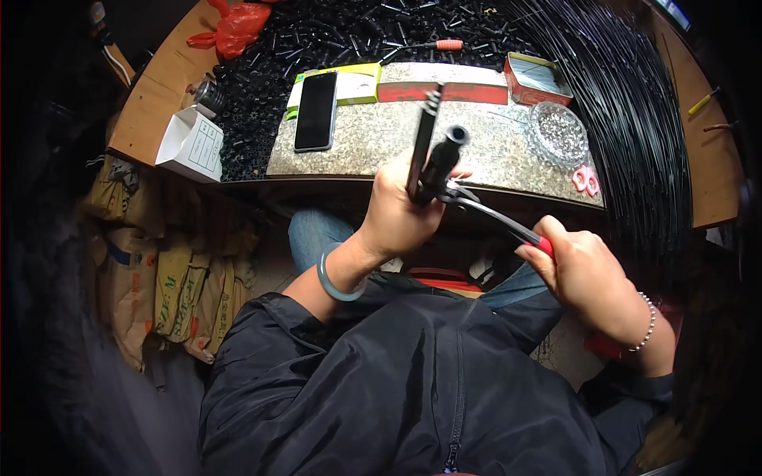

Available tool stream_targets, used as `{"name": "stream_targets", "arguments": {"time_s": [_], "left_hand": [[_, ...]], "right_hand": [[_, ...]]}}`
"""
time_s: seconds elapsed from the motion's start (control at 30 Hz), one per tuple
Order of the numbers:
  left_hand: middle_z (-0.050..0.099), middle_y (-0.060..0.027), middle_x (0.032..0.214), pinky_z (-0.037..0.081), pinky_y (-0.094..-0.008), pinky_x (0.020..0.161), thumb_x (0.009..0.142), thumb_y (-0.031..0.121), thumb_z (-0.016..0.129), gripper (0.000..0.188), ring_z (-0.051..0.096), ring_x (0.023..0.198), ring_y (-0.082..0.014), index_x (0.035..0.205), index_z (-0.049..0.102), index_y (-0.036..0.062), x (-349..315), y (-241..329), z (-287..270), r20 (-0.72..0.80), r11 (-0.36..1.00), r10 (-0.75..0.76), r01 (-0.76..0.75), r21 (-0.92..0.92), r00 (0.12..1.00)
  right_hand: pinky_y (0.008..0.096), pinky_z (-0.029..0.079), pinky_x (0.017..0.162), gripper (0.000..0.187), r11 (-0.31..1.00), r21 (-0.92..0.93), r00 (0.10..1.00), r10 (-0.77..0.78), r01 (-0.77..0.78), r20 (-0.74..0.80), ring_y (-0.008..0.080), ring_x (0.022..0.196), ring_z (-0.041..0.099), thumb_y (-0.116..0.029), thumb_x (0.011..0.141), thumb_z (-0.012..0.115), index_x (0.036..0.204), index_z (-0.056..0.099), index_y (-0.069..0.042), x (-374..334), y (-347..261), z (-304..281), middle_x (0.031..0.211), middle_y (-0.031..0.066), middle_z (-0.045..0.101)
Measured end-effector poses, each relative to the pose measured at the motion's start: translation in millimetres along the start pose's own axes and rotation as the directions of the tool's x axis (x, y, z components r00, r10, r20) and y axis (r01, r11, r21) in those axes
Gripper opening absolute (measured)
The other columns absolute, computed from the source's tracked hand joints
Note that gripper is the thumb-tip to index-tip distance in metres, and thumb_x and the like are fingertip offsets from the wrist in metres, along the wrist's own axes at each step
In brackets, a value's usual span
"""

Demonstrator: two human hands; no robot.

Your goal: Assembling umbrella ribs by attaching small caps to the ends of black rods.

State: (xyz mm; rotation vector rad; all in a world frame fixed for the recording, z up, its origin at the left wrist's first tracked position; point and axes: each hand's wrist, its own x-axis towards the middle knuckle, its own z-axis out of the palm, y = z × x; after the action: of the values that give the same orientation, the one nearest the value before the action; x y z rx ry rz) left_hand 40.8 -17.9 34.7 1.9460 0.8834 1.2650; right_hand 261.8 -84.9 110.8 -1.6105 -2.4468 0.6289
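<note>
My left hand is closed around a black tube with a round hollow end. A bundle of slim black rods with metal-looking tips stands up beside it in the same grip. My right hand is wrapped round the red grip of a pair of pliers. The pliers' jaws reach the base of the tube beside my left fingers. What they bite on is too small to make out. Both hands are above my lap, just in front of the bench edge.
On the stone-patterned board lie a phone, a glass bowl of small metal bits and pink-handled scissors. A red tin is behind. Black plastic parts are heaped at the back; long black rods lie right.
</note>
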Motion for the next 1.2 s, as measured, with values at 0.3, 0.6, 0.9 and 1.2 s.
{"name": "stream_targets", "arguments": {"time_s": [0.3,0.6,0.9,1.2], "left_hand": [[0.049,0.0009,0.054,0.029,-0.0181,0.037,0.091,0.016,0.054,0.027,0.042,0.042,-0.0043,0.11,0.059,-0.0028,7.2,20.3,0.5,-0.027,0.855,-0.263,0.22,-0.47,0.964],[0.04,0.0092,0.053,0.025,-0.0189,0.045,0.086,0.004,0.057,0.022,0.034,0.05,0.0015,0.105,0.062,-0.0032,3.5,28.5,11.4,-0.13,0.867,-0.298,0.211,-0.452,0.946],[0.041,0.0078,0.052,0.024,-0.0173,0.041,0.091,0.009,0.05,0.025,0.032,0.044,0.0005,0.11,0.059,-0.0048,0.9,23.1,7.0,-0.154,0.937,-0.176,0.118,-0.329,0.972],[0.041,0.0088,0.053,0.022,-0.0182,0.041,0.092,0.012,0.05,0.026,0.032,0.045,0.0011,0.107,0.059,-0.0066,-0.4,25.3,13.5,-0.114,0.934,-0.081,0.035,-0.356,0.99]], "right_hand": [[0.0231,0.039,0.065,0.008,0.637,0.717,0.904,0.071,0.284,-0.421,0.011,0.076,0.047,-0.005,0.08,0.063,0.08,0.057,-0.001,10.8,15.9,65.4,0.088,0.0053,0.048],[0.0258,0.042,0.068,0.021,0.767,0.456,0.705,0.007,0.452,-0.709,0.018,0.076,0.052,-0.007,0.077,0.069,0.097,0.066,-0.001,46.2,-25.3,59.6,0.094,0.0108,0.056],[0.0273,0.05,0.068,0.02,0.563,0.82,0.974,-0.225,0.103,0.032,0.0182,0.076,0.065,-0.016,0.09,0.052,0.095,0.055,0.003,-12.4,-7.6,40.1,0.09,0.0113,0.062],[0.0248,0.048,0.056,0.019,0.553,0.829,0.967,-0.16,-0.077,0.197,0.0141,0.064,0.062,-0.017,0.093,0.046,0.091,0.05,0.001,-19.7,-3.5,25.9,0.076,0.0082,0.063]]}}
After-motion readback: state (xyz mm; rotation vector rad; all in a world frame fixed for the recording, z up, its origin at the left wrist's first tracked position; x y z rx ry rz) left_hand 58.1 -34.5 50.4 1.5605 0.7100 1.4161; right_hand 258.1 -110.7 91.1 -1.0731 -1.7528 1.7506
